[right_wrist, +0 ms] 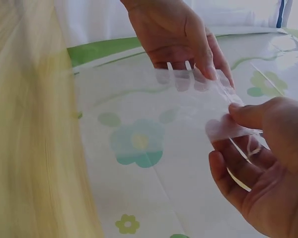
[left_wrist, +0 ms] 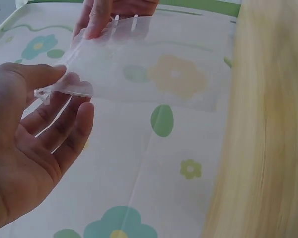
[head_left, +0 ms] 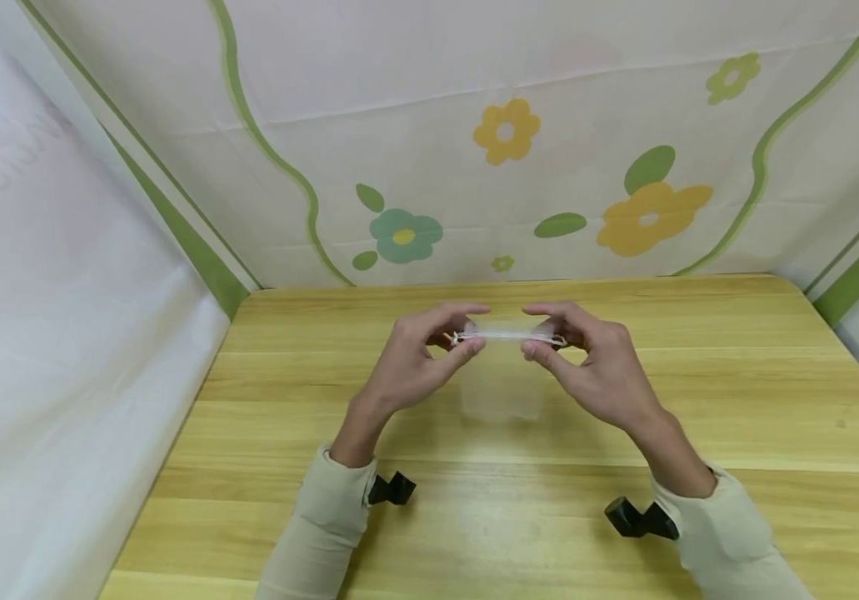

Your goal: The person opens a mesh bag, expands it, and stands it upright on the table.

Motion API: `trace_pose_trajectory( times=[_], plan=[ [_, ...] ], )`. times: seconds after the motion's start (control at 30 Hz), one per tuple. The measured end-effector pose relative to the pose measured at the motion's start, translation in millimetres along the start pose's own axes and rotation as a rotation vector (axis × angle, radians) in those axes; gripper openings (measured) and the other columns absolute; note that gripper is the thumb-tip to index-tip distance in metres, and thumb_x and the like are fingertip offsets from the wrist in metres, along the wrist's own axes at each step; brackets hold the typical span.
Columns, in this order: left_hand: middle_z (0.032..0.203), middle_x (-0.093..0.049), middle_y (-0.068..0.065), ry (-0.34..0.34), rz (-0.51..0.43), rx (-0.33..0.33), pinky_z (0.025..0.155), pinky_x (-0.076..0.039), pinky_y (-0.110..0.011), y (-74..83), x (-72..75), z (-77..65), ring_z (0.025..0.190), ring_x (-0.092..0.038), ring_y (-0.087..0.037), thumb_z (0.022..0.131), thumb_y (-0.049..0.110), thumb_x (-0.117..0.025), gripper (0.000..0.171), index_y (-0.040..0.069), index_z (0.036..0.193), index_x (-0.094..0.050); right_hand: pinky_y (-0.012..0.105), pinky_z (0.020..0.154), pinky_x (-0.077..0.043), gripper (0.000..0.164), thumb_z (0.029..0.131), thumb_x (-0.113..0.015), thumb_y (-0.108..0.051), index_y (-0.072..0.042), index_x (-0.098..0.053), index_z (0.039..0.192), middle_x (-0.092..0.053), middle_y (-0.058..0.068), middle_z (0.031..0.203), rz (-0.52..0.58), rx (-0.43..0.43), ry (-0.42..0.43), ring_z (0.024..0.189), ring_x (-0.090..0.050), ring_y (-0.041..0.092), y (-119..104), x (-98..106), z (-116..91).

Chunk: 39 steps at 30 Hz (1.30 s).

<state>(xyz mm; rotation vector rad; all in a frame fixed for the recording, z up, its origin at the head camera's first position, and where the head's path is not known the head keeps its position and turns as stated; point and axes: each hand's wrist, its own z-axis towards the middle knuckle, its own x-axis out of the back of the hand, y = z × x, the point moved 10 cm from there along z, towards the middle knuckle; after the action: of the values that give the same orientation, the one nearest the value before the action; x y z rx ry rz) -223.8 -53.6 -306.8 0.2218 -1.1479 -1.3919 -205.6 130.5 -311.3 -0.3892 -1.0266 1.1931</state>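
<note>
A small translucent white drawstring pouch hangs between both hands above the table, its top edge with the white cord held level. My left hand pinches the left end of that edge between thumb and fingers. At the other end my right hand pinches it the same way. In the left wrist view the pouch is see-through and looks flat, with the printed flower showing through. A knotted bit of cord dangles beside the right fingers in the right wrist view.
Under the hands is a wood-grain table. Behind it stands a white cloth backdrop with printed flowers, and a white cloth hangs at the left. Black wrist mounts stick out from both beige sleeves.
</note>
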Motion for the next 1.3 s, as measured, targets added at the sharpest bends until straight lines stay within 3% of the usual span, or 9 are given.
trace_pose_trajectory(
  times=[0.27,0.43,0.57,0.83,0.97,1.03,1.17,1.3],
  plan=[
    [0.086,-0.077,-0.014,0.08,-0.064,-0.019,0.059,-0.064,-0.031,0.8,5.6,1.0,0.068,-0.074,-0.018,0.098,-0.001,-0.076,0.03,-0.003,0.127,-0.072,0.016,0.062,-0.059,0.024,0.092,-0.078,0.009,0.001,-0.075,0.115,-0.081,0.015,0.087,0.088,-0.059,0.118,0.071,-0.077,0.006,4,7,-1],
    [0.083,-0.078,-0.017,0.126,-0.097,-0.026,0.056,-0.064,-0.037,0.5,9.8,1.2,0.065,-0.074,-0.026,0.095,-0.005,-0.077,0.026,-0.005,0.12,-0.074,0.018,0.06,-0.059,0.011,0.092,-0.08,0.006,-0.003,-0.079,0.099,-0.081,-0.003,0.083,0.113,-0.09,0.171,0.066,-0.076,0.011,6,11,-2],
    [0.082,-0.077,-0.018,0.157,-0.127,-0.019,0.054,-0.064,-0.041,-0.6,12.5,0.9,0.064,-0.074,-0.025,0.094,-0.006,-0.078,0.017,-0.007,0.111,-0.075,0.018,0.059,-0.059,0.009,0.093,-0.08,0.003,-0.005,-0.08,0.096,-0.079,-0.015,0.082,0.129,-0.11,0.186,0.065,-0.075,0.014,6,13,-2],
    [0.084,-0.078,-0.02,0.188,-0.149,-0.005,0.053,-0.063,-0.038,-3.1,14.3,-0.2,0.065,-0.074,-0.028,0.098,0.0,-0.077,0.007,-0.006,0.1,-0.075,0.02,0.06,-0.06,0.007,0.094,-0.079,0.003,-0.004,-0.079,0.097,-0.079,-0.013,0.084,0.149,-0.131,0.184,0.066,-0.075,0.011,8,14,-3],
    [0.087,-0.078,-0.019,0.209,-0.146,0.042,0.053,-0.063,-0.038,-7.8,14.8,-0.6,0.067,-0.075,-0.022,0.098,0.0,-0.076,0.007,-0.005,0.102,-0.074,0.021,0.062,-0.06,0.007,0.097,-0.077,0.0,-0.004,-0.078,0.102,-0.08,-0.01,0.086,0.151,-0.148,0.154,0.07,-0.076,0.011,10,10,-3],
    [0.088,-0.078,-0.02,0.211,-0.152,0.071,0.053,-0.063,-0.038,-10.5,13.8,-0.7,0.069,-0.076,-0.027,0.097,-0.002,-0.076,0.007,-0.005,0.104,-0.074,0.021,0.063,-0.061,0.008,0.098,-0.077,-0.001,-0.004,-0.077,0.105,-0.079,-0.009,0.087,0.159,-0.162,0.136,0.073,-0.077,0.01,11,8,-3],
    [0.091,-0.078,-0.021,0.186,-0.175,0.107,0.055,-0.064,-0.041,-13.3,9.2,-0.1,0.072,-0.075,-0.038,0.098,-0.001,-0.076,0.009,-0.005,0.106,-0.074,0.021,0.064,-0.061,0.008,0.099,-0.077,-0.006,-0.005,-0.078,0.106,-0.078,-0.012,0.087,0.164,-0.187,0.107,0.075,-0.078,0.011,14,2,-3],
    [0.092,-0.077,-0.02,0.153,-0.179,0.128,0.056,-0.064,-0.038,-14.7,3.5,1.0,0.072,-0.074,-0.034,0.099,0.001,-0.076,0.01,-0.004,0.107,-0.074,0.021,0.064,-0.061,0.005,0.099,-0.078,-0.008,-0.006,-0.08,0.103,-0.078,-0.012,0.085,0.149,-0.195,0.101,0.074,-0.078,0.013,16,0,-2]
  ],
)
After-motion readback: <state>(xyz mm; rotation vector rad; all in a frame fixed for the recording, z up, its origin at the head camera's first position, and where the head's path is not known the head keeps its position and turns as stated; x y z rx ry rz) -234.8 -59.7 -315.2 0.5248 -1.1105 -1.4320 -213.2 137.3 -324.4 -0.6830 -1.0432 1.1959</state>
